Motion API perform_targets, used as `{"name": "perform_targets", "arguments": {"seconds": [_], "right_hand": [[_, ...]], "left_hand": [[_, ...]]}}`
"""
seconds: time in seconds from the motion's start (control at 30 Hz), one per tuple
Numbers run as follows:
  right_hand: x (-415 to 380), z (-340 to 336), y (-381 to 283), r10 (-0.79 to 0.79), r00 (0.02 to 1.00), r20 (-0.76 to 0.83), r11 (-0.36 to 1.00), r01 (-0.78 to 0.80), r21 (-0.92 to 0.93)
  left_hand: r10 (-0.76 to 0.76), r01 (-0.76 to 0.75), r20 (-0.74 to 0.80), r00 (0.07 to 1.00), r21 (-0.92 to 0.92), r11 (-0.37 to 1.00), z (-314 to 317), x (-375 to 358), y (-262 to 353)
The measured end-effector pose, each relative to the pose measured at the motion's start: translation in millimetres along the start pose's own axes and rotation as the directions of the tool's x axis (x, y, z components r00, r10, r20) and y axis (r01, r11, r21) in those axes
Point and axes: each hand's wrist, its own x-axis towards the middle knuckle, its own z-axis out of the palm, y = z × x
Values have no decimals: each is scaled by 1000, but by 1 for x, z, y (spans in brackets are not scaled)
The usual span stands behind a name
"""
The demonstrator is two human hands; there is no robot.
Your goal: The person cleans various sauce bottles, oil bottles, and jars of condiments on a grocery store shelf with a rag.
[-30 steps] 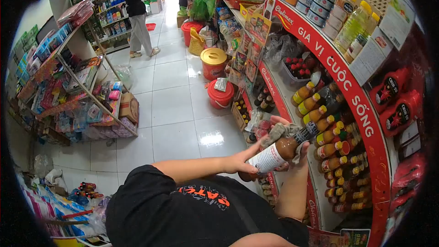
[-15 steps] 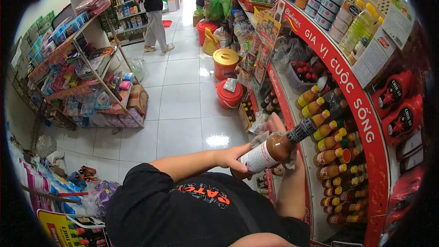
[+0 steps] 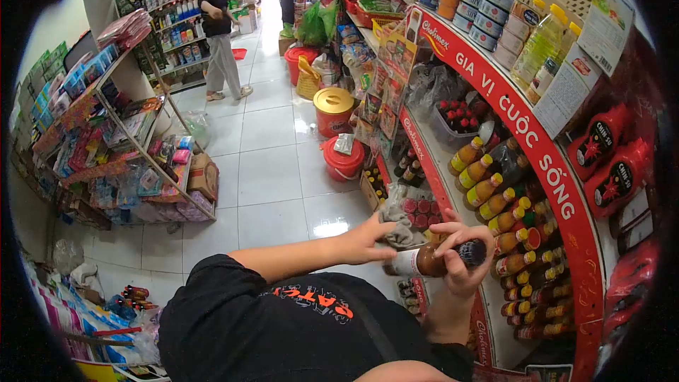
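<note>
Beside red shelf (image 3: 453, 191), low and near its stacked yellow-capped bottles (image 3: 488, 191): brown sauce bottle (image 3: 431, 260) lying nearly level, neck toward shelf. Right hand (image 3: 463, 258) closed round neck end, fingers curled over dark cap. Left hand (image 3: 368, 237) half open, pressing grey cloth (image 3: 396, 216) against bottle's upper side. Hands close together, both on bottle.

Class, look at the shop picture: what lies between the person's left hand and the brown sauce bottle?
In the head view, a grey cloth lies between the left hand and the sauce bottle.
</note>
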Motion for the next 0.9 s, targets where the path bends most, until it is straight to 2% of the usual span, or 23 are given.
{"name": "perform_targets", "arguments": {"seconds": [0.03,0.1,0.13,0.23,0.27,0.37,0.4,0.5,0.53,0.57,0.63,0.67,0.7,0.73,0.77,0.8,0.9], "right_hand": [[0,1,-1,-13,1000,18,997,15,-76],[1,4,1,-18,1000,-20,994,16,-112],[2,6,3,-20,999,-42,992,15,-125],[-4,19,12,-14,994,-110,994,2,-107],[-5,25,16,-44,991,-129,991,27,-128],[0,29,12,-104,968,-230,983,65,-172],[2,22,9,-119,954,-274,981,70,-183],[5,6,1,-195,919,-343,965,117,-235],[5,6,-3,-222,910,-350,961,144,-235],[5,5,-5,-252,900,-355,956,174,-235],[-1,17,-5,-285,935,-211,934,222,-279],[0,17,-6,-265,964,33,888,257,-380],[2,18,-7,-203,941,269,831,311,-462],[1,24,-6,-196,924,329,844,330,-423],[1,33,-4,-193,901,388,856,348,-382],[4,38,-9,-206,902,379,860,352,-370],[6,24,-13,-105,937,333,929,212,-304]], "left_hand": [[26,-25,34,999,-9,1000,-2,0,1],[79,-77,98,992,-27,997,-9,2,9],[193,-190,45,980,-51,980,-8,7,13],[64,-91,-94,993,-312,946,-5,8,26],[109,-201,-260,959,-360,911,0,17,34],[322,-328,-75,944,-88,941,-4,34,17],[333,-333,-30,943,7,943,-2,33,15],[97,-102,69,993,80,992,1,26,1],[25,-29,61,998,68,997,3,23,-2],[-18,18,-4,1000,-22,1000,4,25,-3],[-120,94,-117,986,-209,973,8,28,-4],[-143,87,-188,972,-281,956,16,33,-20],[-265,160,-174,948,-458,874,20,36,-33],[-427,289,10,904,-751,594,21,36,-43],[-496,381,238,835,-901,208,22,35,-50],[-455,400,328,828,-914,71,20,31,-51],[-362,519,490,793,-855,-21,22,20,-44]]}}
